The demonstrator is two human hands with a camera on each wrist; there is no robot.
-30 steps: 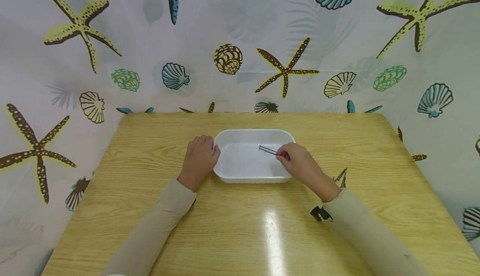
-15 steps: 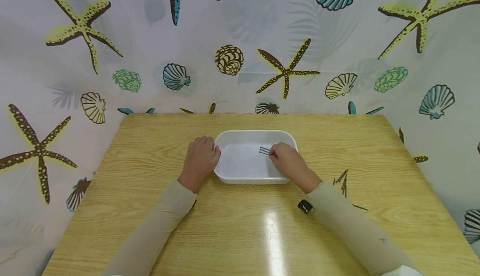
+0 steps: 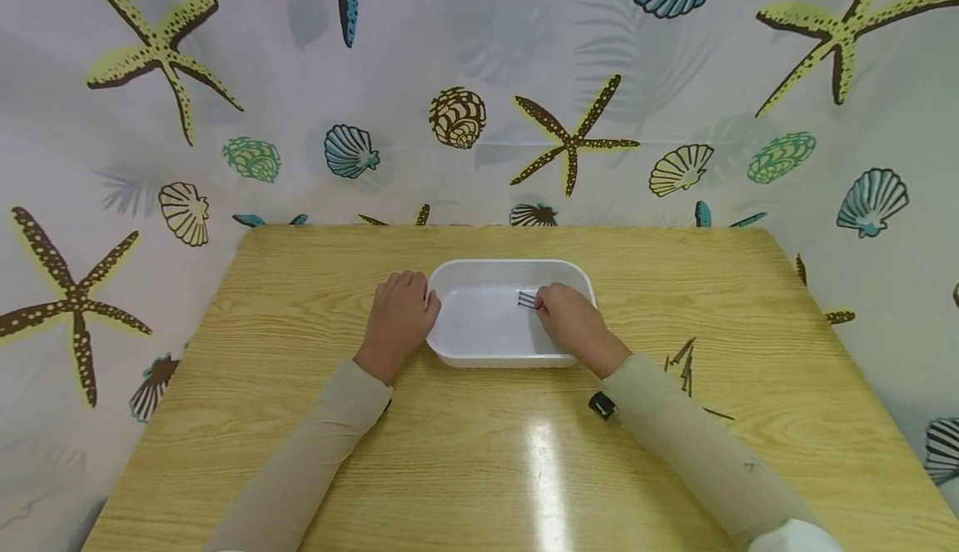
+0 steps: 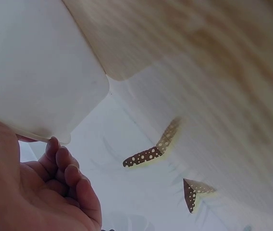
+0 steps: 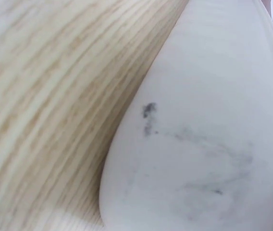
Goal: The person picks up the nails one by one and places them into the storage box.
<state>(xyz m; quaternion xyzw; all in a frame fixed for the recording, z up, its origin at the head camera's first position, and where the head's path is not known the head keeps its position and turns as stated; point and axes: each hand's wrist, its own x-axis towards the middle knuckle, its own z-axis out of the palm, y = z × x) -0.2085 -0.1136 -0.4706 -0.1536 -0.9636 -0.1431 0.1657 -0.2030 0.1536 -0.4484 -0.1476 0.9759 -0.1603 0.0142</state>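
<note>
A white plastic tub (image 3: 479, 352) stands on the wooden table. My left hand (image 3: 401, 315) grips its left rim, thumb at the inner side; the left wrist view shows the fingers (image 4: 67, 159) curled just below the tub's rim. Inside the tub, at its right part, my right hand (image 3: 573, 323) pinches a thin dark metal nail (image 3: 527, 300) with thumb and forefinger. Similar nails lie parallel right beside it, their near ends hidden by the fingers. In the right wrist view only the tub's smudged outer wall (image 5: 199, 120) shows, and the right hand is hidden.
Several loose nails (image 3: 687, 373) lie on the table to the right, next to my right forearm. A small black device (image 3: 602, 405) sits at my right wrist. Behind the table (image 3: 479, 452) hangs a cloth (image 3: 404, 61) printed with shells and starfish.
My right hand has moved left and slightly up inside the tub, bringing a nail alongside those there; three nail ends now show side by side. The left hand has stayed on the rim.
</note>
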